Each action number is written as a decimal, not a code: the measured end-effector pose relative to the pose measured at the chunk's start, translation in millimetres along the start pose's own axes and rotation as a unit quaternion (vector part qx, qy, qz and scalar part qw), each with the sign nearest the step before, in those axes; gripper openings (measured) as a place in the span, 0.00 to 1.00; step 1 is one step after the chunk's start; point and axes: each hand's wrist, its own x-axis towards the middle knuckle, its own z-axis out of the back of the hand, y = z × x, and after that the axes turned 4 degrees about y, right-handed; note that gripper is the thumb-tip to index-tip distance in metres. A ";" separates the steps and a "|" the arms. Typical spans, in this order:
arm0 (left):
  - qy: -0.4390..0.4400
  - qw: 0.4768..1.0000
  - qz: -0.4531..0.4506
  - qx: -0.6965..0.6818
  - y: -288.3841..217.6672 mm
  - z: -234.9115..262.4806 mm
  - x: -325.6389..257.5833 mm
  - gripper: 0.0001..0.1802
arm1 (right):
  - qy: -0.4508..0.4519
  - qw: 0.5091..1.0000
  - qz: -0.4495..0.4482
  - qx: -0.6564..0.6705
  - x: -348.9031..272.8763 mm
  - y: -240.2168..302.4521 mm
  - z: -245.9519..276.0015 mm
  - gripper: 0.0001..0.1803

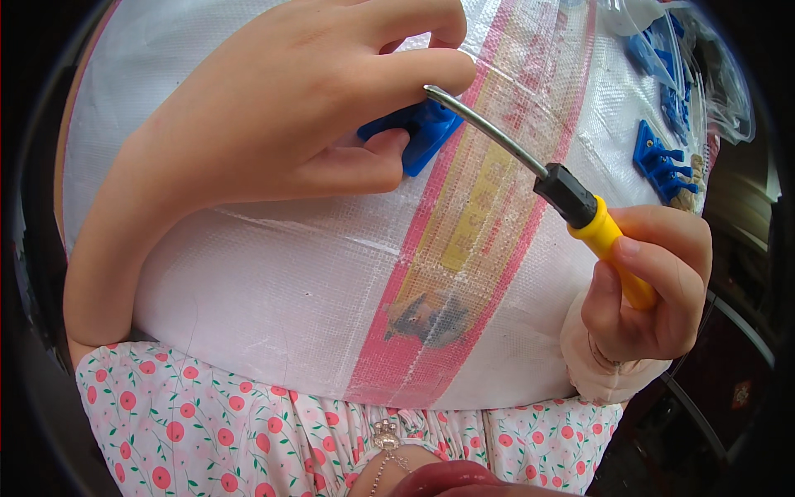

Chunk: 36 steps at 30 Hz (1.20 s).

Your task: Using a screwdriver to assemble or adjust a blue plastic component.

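My left hand (306, 108) is closed on a blue plastic piece (432, 141), pressing it on the white woven sheet; the fingers cover much of its shape. In my right hand (662, 286) is a screwdriver (609, 236) with a yellow handle, a black collar and a metal shaft. The shaft slants up and left, and its tip appears beside my left index finger, over the blue piece. Whether the tip touches the piece or a screw, I cannot tell.
The white woven sheet (273, 273) with a printed pink and yellow band covers the work surface. At the far right lie a blue pronged hook piece (660, 164), more blue parts (675, 91) and clear plastic bags (725, 91). Dark furniture (729, 364) stands beyond the right edge.
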 end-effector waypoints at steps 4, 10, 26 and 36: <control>-0.004 1.000 0.001 -0.013 0.4 -0.3 0.0 0.14 | -0.002 1.000 0.011 -0.005 -0.5 -1.2 -2.3 0.17; -0.002 1.000 -0.001 -0.004 0.2 0.0 0.5 0.14 | -0.026 0.999 0.027 0.022 0.7 -6.5 -7.8 0.23; 0.025 0.999 -0.018 -0.011 2.8 4.5 3.9 0.12 | -0.020 0.998 0.018 0.063 -0.2 -12.4 -5.3 0.13; -0.003 1.000 0.006 -0.014 3.1 -5.5 -2.8 0.14 | -0.110 0.953 -0.140 0.245 -9.4 -32.4 -16.7 0.13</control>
